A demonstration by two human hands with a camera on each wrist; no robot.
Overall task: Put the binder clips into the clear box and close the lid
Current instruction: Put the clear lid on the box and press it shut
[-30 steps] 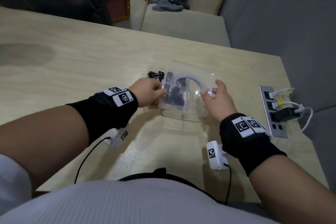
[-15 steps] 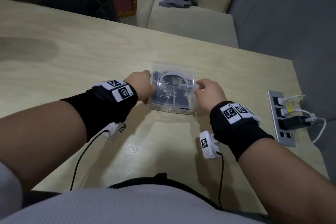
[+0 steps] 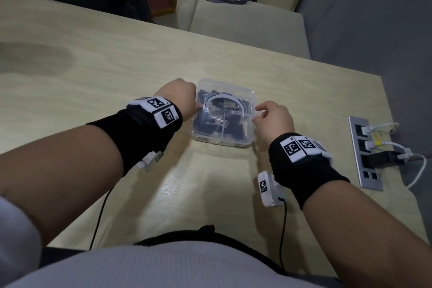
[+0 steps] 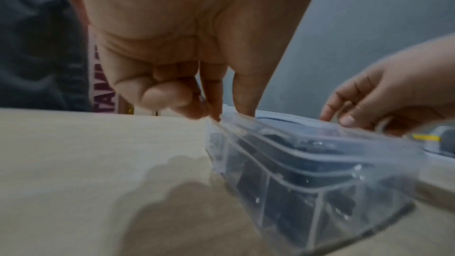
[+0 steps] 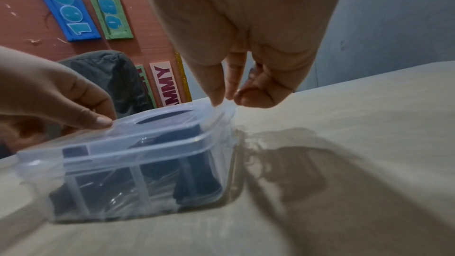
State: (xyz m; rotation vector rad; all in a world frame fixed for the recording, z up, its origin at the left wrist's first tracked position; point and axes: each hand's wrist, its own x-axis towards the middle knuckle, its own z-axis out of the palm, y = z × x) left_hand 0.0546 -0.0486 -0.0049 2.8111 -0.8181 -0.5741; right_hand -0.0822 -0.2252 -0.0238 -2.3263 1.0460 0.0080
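Currently, the clear box (image 3: 223, 121) is sitting on the table (image 3: 117, 72) near its middle, with the lid (image 3: 225, 103) lying down on top and the black binder clips (image 3: 236, 128) showing inside through the walls. The left hand (image 3: 180, 98) is positioned at the box's 9 o'clock side, its curled fingers (image 4: 242, 94) pinching the lid's edge. The right hand (image 3: 274, 119) is positioned at the 3 o'clock side, its fingers (image 5: 214, 85) likewise pinching the lid's rim. At 3 o'clock beyond the right hand, a power strip (image 3: 364, 154) is lying with cables plugged in.
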